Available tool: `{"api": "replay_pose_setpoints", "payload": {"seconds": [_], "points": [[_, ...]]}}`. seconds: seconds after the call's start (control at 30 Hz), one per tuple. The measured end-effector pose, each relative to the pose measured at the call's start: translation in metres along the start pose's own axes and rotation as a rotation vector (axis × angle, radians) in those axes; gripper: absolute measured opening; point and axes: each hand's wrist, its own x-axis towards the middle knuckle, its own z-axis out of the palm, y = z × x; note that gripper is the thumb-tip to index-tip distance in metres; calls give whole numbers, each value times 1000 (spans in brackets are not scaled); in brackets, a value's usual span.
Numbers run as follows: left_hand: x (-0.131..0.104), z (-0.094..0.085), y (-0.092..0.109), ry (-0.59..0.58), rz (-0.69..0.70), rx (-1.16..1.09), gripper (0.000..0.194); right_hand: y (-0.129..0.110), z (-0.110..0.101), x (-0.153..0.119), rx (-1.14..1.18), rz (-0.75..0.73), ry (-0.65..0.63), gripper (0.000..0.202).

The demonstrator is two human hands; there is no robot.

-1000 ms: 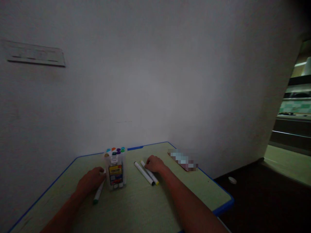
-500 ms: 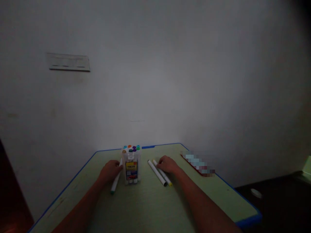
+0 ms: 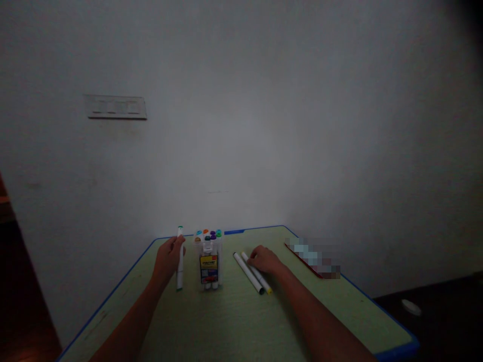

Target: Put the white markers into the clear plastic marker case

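Note:
My left hand [image 3: 168, 256] grips a white marker with green ends [image 3: 180, 276], held nearly upright just left of a clear marker case [image 3: 209, 266]. Several markers with coloured caps stand in the case, which carries a yellow and dark label on its front. On the other side, my right hand [image 3: 265, 259] has its fingers closed at the upper part of a yellow-tipped marker [image 3: 260, 280], which lies slanted on the table. Alongside it lies a black-tipped marker [image 3: 248, 273], apart from my fingers.
The pale green table [image 3: 211, 327] has a blue edge and stands against a grey wall [image 3: 256, 130]. A flat, red-edged item [image 3: 311, 260], blurred out on top, lies near the right edge. A switch panel [image 3: 116, 107] is on the wall.
My left hand has raised the green-ended marker from a slanted position to nearly upright, away from the case. My right hand keeps its place at the yellow-tipped marker. The view has shifted slightly.

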Motion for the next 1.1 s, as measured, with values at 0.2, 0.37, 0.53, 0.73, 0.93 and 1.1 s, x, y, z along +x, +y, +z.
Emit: {"api": "replay_pose_setpoints", "payload": {"seconds": [0.2, 0.37, 0.53, 0.73, 0.93, 1.1], "points": [[-8, -29, 42, 312, 114, -256, 39, -2, -1, -3, 7, 15, 40, 29], [-6, -47, 86, 472, 316, -498, 30, -3, -2, -3, 24, 24, 19, 26], [-1, -37, 115, 272, 415, -307, 26, -4, -3, -3, 27, 22, 19, 26], [2, -12, 100, -58, 340, -86, 27, -4, -4, -4, 34, 20, 8, 27], [6, 1, 73, -192, 351, 109, 29, -5, -5, -5, 31, 10, 14, 29], [3, 5, 67, -158, 348, 63, 50, -6, -5, -5, 26, 2, 4, 28]]}}
